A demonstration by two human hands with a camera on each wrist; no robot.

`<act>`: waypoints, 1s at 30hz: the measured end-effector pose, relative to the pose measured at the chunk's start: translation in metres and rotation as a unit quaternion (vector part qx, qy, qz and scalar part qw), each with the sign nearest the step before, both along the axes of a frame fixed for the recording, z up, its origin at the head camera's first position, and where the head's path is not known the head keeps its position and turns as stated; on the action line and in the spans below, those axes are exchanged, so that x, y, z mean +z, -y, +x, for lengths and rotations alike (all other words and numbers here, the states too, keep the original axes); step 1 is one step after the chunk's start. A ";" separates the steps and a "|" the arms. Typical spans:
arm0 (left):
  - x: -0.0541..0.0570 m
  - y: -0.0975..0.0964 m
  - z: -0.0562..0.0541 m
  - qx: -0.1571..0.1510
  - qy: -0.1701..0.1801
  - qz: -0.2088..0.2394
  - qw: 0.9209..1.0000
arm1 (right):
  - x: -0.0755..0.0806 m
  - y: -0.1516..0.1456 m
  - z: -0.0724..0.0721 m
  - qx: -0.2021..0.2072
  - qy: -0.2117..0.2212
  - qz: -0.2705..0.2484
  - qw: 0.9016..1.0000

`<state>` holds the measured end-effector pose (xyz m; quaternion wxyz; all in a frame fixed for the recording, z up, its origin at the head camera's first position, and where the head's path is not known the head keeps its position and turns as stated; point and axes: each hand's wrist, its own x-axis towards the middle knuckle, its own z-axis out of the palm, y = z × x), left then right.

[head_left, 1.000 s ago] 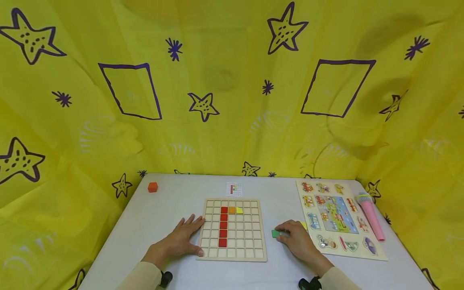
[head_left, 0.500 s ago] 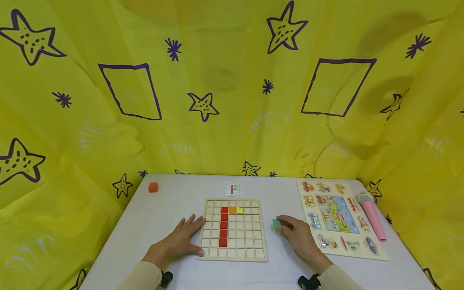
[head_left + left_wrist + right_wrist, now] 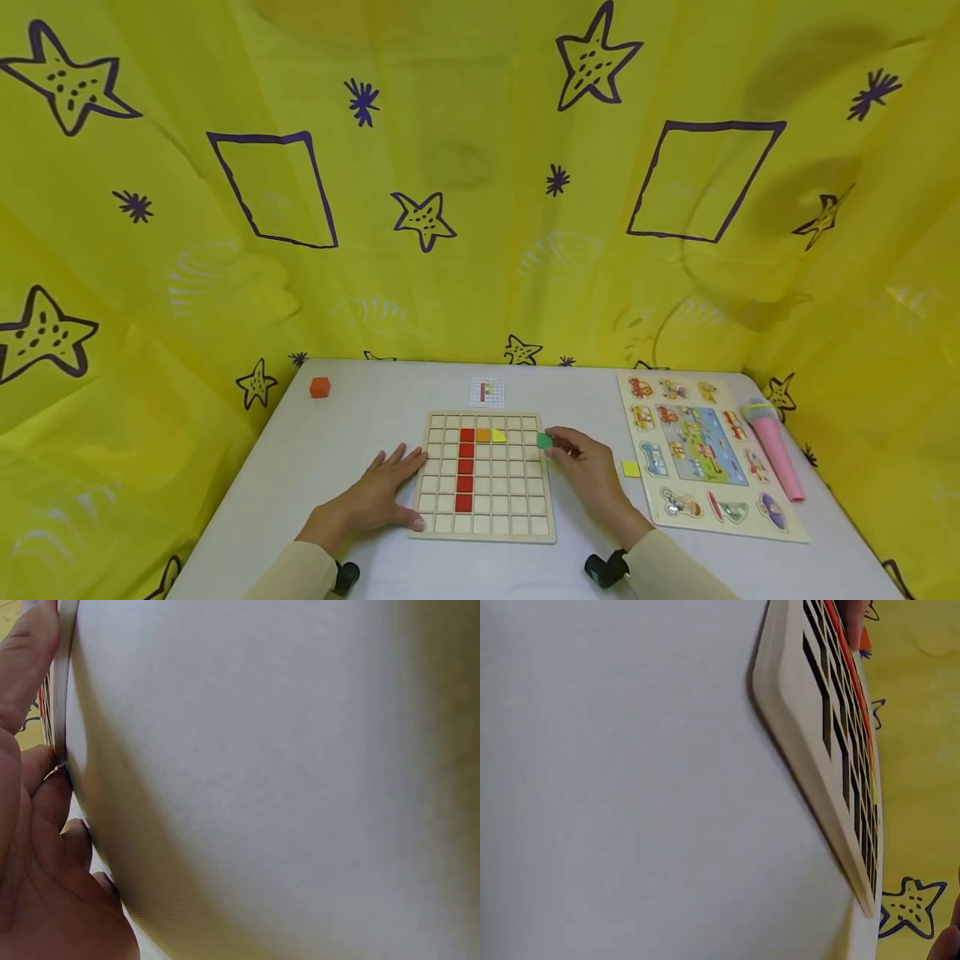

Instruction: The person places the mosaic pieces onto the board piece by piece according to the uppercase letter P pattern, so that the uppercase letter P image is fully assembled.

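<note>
A wooden grid board [image 3: 483,534] lies on the white table, with a column of red tiles [image 3: 466,467], an orange tile [image 3: 483,435] and a yellow piece with a slanted side [image 3: 498,436] set in its cells. My left hand [image 3: 372,493] rests at the board's left edge, fingers spread, thumb at the lower corner. Between thumb and fingertips my right hand [image 3: 592,475] pinches a green tile [image 3: 544,441], which overlaps the board's upper right edge in the head view. Only fingertips of the right hand [image 3: 946,943] show at the border of the right wrist view.
Behind the board lies a small printed pattern card [image 3: 487,392]. An orange-red cube [image 3: 320,387] sits at the back left. To the right are a yellow tile [image 3: 631,469], a picture puzzle board [image 3: 705,450] and a pink toy microphone [image 3: 776,450]. A yellow curtain [image 3: 480,208] encloses the table.
My right hand has lifted the green tile and carried it left and away from me to the board's right edge. The yellow tile has come fully into sight. My left hand stays put.
</note>
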<state>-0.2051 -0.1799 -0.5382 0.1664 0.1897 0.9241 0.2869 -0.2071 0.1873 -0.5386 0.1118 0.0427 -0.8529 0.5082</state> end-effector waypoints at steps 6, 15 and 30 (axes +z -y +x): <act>-0.001 0.000 0.000 0.002 0.003 0.002 1.000 | 0.004 0.021 -0.007 0.014 0.008 -0.018 1.000; 0.001 -0.001 0.001 0.006 0.009 0.013 1.000 | 0.003 0.050 -0.014 0.026 0.023 -0.046 0.998; -0.001 0.002 0.000 -0.007 0.000 0.017 1.000 | -0.010 0.075 -0.015 0.065 0.066 -0.010 0.996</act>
